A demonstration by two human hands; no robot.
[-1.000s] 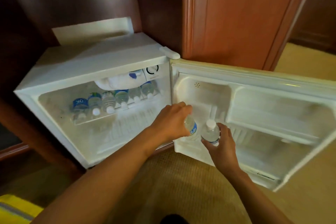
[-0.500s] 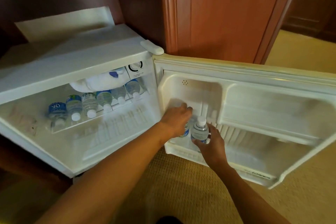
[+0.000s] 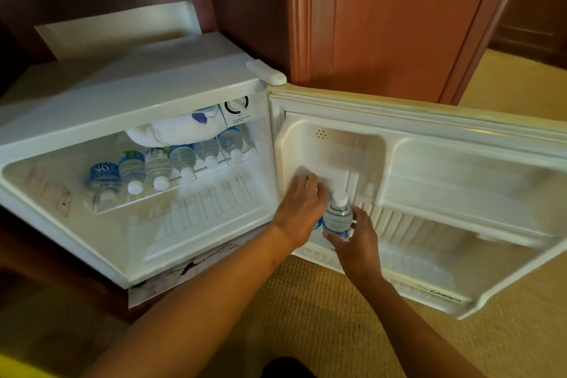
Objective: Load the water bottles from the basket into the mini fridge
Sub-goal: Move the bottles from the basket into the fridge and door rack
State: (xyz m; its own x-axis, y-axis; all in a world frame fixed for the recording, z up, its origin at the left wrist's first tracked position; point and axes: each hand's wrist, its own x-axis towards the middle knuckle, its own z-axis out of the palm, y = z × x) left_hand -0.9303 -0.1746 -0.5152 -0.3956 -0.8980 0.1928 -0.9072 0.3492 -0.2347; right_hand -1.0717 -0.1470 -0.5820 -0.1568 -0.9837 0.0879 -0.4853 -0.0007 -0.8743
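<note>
A right hand (image 3: 356, 239) wraps thumb and fingers around an upright bottle (image 3: 337, 218) in the open fridge door's (image 3: 460, 169) bottom rack, while at its 9 o'clock the left hand (image 3: 299, 212) curls over a mostly hidden second bottle (image 3: 317, 225), with shelf bottles (image 3: 159, 166) at 10 o'clock.

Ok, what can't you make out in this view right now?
Head view only.
Second bottle: nearly all hidden under the left hand.
Door shelf floor: covered by both hands and the bottle in the right hand.
Basket: outside the frame.
Dial lettering: too small to read.
</note>
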